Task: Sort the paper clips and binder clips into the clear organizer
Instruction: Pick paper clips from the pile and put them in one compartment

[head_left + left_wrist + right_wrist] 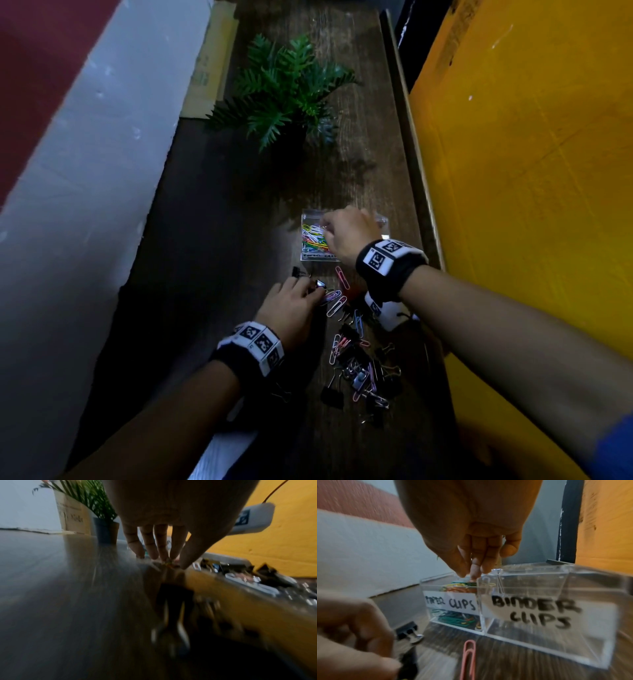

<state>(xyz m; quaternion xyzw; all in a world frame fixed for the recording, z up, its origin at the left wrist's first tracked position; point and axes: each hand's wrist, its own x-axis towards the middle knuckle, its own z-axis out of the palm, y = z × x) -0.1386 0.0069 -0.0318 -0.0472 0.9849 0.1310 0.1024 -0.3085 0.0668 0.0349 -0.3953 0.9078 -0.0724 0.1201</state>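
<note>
Key relation: the right hand (476, 545) hangs directly over the organizer's (539, 615) left compartment, labelled "PAPER CLIPS"; its bunched fingertips (475, 573) point straight down into it, just left of the divider wall.
Right hand state: fingers and thumb drawn together in a pinch; whether a clip is between them I cannot tell, since the tips blur against the coloured clips below.
Left hand: the left hand (291, 308) is down on the desk, nearer the loose pile than the right; thumb and fingers (154, 550) close toward each other on something small at the surface, too blurred to name, with pink paper clips (334, 301) just beside them.
Paper clips sorted: a coloured heap (313, 236) already lies in the left compartment.
Binder compartment: the right cell, labelled "BINDER CLIPS", looks bare of binder clips.
Loose pile: black binder clips and pink clips (359, 370) lie mixed, nearer the person than the organizer.
Stray items: 1 black binder clip (407, 630) and 1 long pink clip (468, 660), long axis pointing at the organizer, lie just in front of it.
Judgement: early to mid task; binder clips are all still to go.
Surface: dark wood-grain desk (342, 164), narrow.
Room: potted fern (287, 89) at the far end, yellow panel (531, 171) hard along the right, pale wall on the left.
</note>
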